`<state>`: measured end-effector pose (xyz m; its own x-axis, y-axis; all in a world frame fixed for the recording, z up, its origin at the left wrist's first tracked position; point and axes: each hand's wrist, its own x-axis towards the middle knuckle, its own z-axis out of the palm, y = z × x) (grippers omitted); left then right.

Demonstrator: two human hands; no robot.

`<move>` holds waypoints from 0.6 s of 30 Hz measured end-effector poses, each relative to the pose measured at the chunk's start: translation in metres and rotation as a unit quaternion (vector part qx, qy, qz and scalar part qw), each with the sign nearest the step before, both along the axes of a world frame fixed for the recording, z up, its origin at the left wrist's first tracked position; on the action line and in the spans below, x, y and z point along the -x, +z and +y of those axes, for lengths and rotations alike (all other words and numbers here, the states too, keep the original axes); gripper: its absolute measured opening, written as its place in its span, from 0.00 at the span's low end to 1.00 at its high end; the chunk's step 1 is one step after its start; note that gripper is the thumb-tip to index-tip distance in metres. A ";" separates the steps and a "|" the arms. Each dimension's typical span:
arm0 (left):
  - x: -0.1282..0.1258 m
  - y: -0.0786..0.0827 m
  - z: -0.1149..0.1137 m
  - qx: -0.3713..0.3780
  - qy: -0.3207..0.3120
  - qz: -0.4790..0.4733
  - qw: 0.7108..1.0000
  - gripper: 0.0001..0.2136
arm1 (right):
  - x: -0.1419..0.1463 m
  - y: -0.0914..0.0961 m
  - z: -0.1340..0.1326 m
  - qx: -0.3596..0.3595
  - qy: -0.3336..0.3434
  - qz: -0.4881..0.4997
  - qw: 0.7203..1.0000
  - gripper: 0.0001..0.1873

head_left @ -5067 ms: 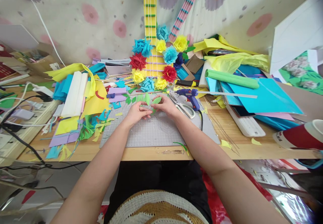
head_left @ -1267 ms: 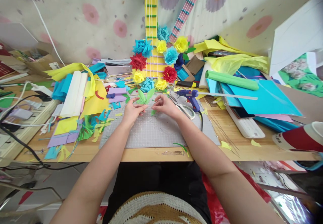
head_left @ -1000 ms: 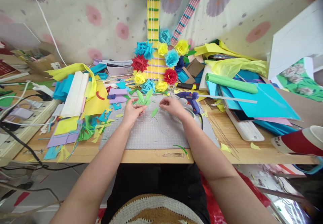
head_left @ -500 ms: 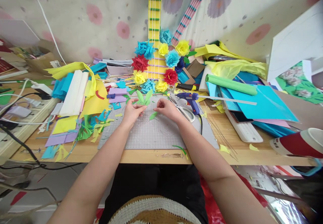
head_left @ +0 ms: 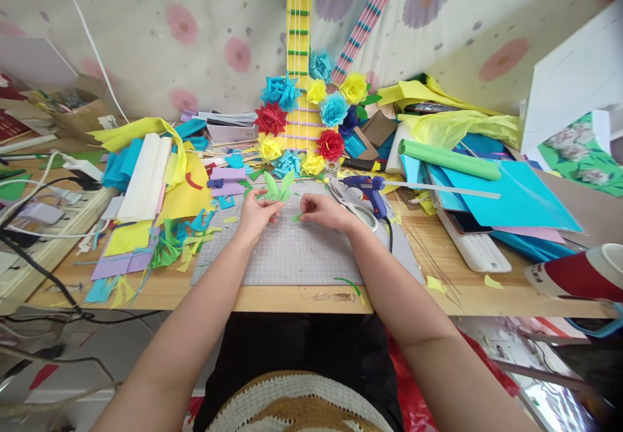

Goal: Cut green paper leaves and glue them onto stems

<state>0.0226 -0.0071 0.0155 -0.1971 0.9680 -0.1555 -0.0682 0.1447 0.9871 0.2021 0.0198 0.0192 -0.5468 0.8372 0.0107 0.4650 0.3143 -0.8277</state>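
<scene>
My left hand (head_left: 256,214) is pinched on a bunch of green paper leaves (head_left: 278,187) that fan up above its fingers. My right hand (head_left: 322,211) rests on the grey cutting mat (head_left: 296,257) a little to the right, fingers curled down over a single green leaf (head_left: 296,217) lying there. The two hands are a short gap apart. Behind them stands a yellow paper guitar (head_left: 298,62) decked with red, blue and yellow paper flowers.
Scissors (head_left: 354,205) and a blue glue gun (head_left: 372,187) lie just right of my right hand. Coloured paper scraps (head_left: 160,211) pile up on the left, blue sheets (head_left: 506,192) and a green roll (head_left: 448,156) on the right. A red cup (head_left: 579,272) sits far right. Cables lie far left.
My left hand has lifted the leaves into an upright bunch. My right hand reached out toward the scissors, then came back and settled on the loose leaf on the mat.
</scene>
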 end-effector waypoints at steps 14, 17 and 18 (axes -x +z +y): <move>-0.004 -0.003 -0.001 0.010 -0.042 0.018 0.999 0.28 | -0.005 0.002 0.005 0.084 -0.068 0.265 0.958 0.17; -0.005 -0.003 -0.002 0.013 -0.046 0.023 0.999 0.27 | 0.004 -0.006 0.007 0.086 -0.097 0.288 0.949 0.17; -0.005 -0.003 -0.002 0.014 -0.047 0.023 0.999 0.27 | 0.005 -0.007 0.008 0.084 -0.111 0.294 0.945 0.17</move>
<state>0.0277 -0.0091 0.0129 -0.1133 0.9781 -0.1745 -0.0068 0.1749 0.9846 0.1970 0.0276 0.0119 -0.2982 0.9476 0.1144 -0.0527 0.1034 -0.9932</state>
